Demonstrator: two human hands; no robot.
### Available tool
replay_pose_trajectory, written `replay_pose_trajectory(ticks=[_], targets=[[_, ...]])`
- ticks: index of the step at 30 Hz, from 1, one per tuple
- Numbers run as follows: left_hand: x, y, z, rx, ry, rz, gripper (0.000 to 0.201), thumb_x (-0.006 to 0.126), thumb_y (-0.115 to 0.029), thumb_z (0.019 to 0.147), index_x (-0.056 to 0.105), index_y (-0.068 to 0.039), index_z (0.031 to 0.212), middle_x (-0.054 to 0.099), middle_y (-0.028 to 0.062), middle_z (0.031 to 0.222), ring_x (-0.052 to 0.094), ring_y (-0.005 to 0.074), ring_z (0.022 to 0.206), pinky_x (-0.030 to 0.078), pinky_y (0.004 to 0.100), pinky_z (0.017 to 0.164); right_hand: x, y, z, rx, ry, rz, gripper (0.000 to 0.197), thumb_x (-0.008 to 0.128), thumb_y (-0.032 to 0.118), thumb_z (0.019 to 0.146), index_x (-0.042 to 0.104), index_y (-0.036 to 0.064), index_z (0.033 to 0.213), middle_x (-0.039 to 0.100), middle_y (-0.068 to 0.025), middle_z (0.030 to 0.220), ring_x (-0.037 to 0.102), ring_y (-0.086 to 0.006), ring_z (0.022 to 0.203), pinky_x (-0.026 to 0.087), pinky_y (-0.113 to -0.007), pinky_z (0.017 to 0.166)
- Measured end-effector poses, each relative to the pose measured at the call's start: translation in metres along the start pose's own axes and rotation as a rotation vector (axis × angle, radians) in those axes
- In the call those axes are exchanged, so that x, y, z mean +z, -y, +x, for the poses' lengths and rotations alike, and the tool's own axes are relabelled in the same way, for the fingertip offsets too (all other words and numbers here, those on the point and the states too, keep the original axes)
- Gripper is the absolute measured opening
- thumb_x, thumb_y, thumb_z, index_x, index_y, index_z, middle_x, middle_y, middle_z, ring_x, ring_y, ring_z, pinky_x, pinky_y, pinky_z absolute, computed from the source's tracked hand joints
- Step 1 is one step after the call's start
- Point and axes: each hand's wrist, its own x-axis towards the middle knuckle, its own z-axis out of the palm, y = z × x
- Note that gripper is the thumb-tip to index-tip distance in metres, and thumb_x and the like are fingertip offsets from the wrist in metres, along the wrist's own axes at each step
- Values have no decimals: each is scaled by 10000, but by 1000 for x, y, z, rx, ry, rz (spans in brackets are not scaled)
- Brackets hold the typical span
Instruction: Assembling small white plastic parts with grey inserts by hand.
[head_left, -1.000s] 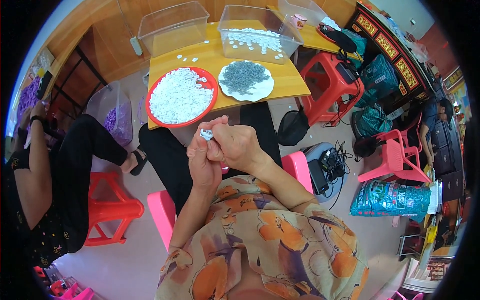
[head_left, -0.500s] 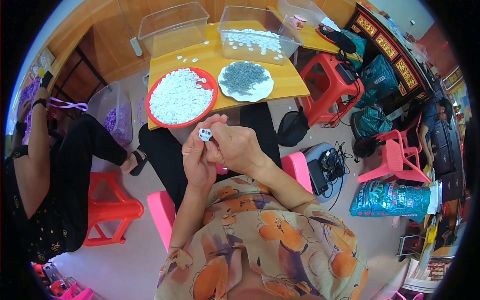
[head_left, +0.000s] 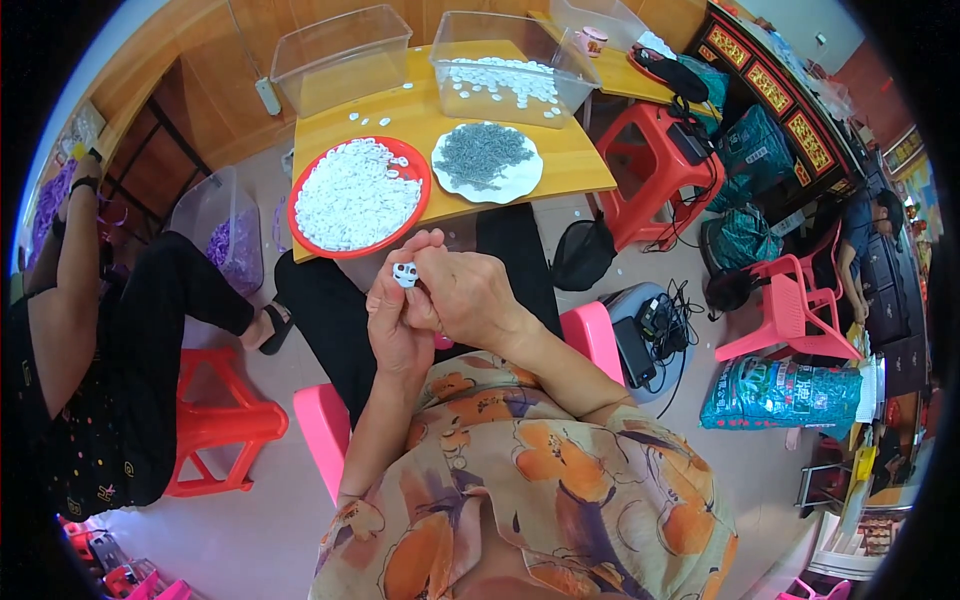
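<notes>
Above my lap, close to the table's front edge, my two hands are pressed together. My left hand (head_left: pixel 390 325) pinches a small white plastic piece with dark round holes (head_left: pixel 404 274) between thumb and fingers. Curled into a fist, my right hand (head_left: pixel 468 290) bears against the same piece from the right; its fingertips are hidden, so what it grips cannot be made out. Just beyond my hands, a red round tray (head_left: pixel 424 205) is heaped with small white plastic pieces (head_left: pixel 358 195). Beside it, a white scalloped plate (head_left: pixel 515 185) carries a pile of small thin grey parts (head_left: pixel 483 155).
Two clear plastic bins (head_left: pixel 340 60) stand at the table's back; the right one has white pieces (head_left: pixel 500 80) inside. A red stool (head_left: pixel 665 170) is right of the wooden table (head_left: pixel 585 170). At left sits another person (head_left: pixel 110 360) near a bin of purple strips (head_left: pixel 232 245).
The held white piece has turned slightly and sits a little lower and further left between my fingers. Both hands stay together in nearly the same place. The view has shifted slightly.
</notes>
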Motion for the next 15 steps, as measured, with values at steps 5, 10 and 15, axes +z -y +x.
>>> replay_pose_trajectory(ticks=[5,10,15], targets=[[2,2,-2,3,-49,65,464,429,-336,914,434,21,1210,475,175,1237,446,256,1171,299,376,1044,2,-1,0,2,-5,-24,187,576,189,748,447,54,753,516,-99,582,558,-254,505,456,-336,457],[9,6,-3,0,-114,19,410,448,-325,913,488,7,1151,476,161,1243,459,217,1143,325,330,1004,8,-6,-4,6,3,-29,195,576,198,748,448,52,764,515,-96,566,559,-256,497,458,-336,458],[8,7,-2,-20,-160,-44,364,407,-288,938,481,3,1143,477,163,1234,471,210,1123,344,320,990,16,-13,-7,-1,-2,-2,187,568,198,761,457,48,772,519,-101,542,571,-259,482,457,-350,441]])
